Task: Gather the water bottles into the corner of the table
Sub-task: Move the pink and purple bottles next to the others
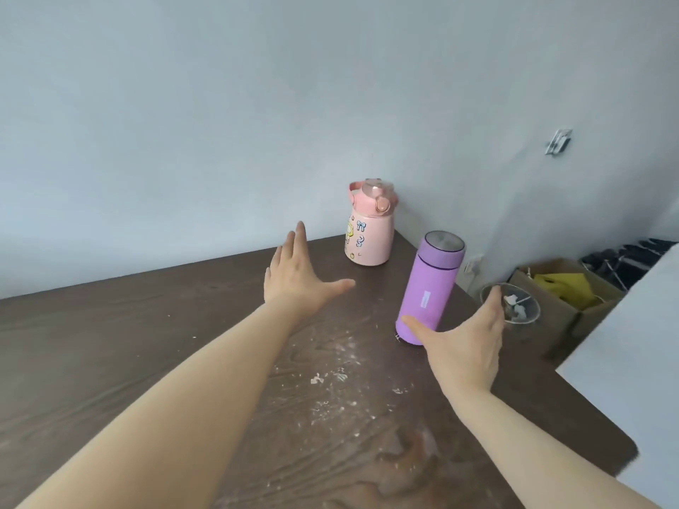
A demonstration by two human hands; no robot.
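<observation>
A pink bottle [368, 229] with stickers stands upright in the far corner of the dark wooden desk [110, 343], close to the wall. A purple bottle [430, 286] stands nearer, by the desk's right edge, apart from the pink one. The left hand [299, 277] hovers spread between them, its grip released. The right hand [468, 341] is spread too, grip released, thumb touching the purple bottle's base.

Two bottles [430, 284] on table [110, 343] corner
</observation>
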